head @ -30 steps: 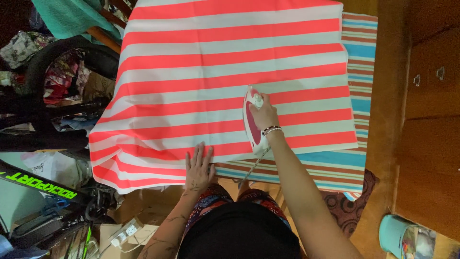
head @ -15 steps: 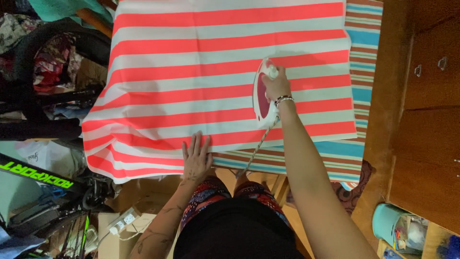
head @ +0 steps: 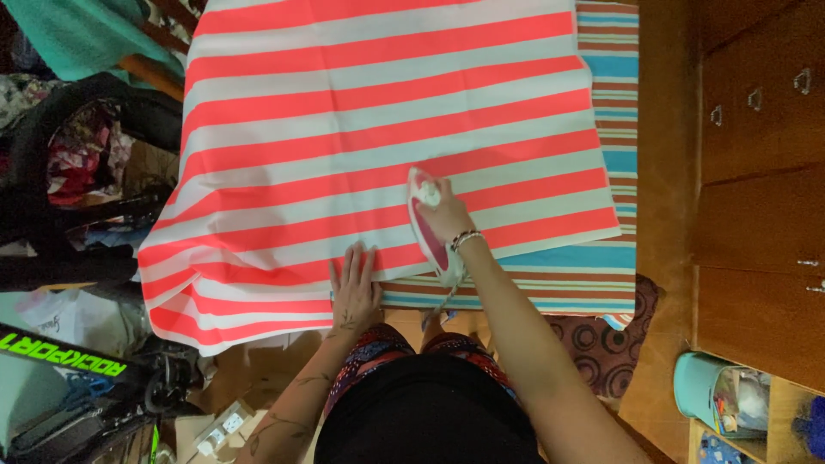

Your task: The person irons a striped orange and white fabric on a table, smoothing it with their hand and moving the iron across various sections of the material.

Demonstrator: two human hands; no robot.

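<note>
A red-and-white striped cloth [head: 378, 129] covers most of the ironing surface, whose multicoloured striped cover [head: 614, 155] shows along the right and near edges. Wooden drawers [head: 756, 172] line the right side of the room; dark clutter and a bicycle frame [head: 60, 361] crowd the left (a teal bucket [head: 700, 391] sits at lower right). The right hand [head: 449, 219] grips the pink-and-white iron [head: 428, 228] on the cloth's near part. The left hand [head: 354, 288] lies open, flat on the cloth's near edge.

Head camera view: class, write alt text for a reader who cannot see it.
A person's right hand grips a white and pink clothes iron on red-and-white striped cloth, while the left hand lies flat, fingers spread, on the cloth's near edge. Wooden drawers stand to the right.
</note>
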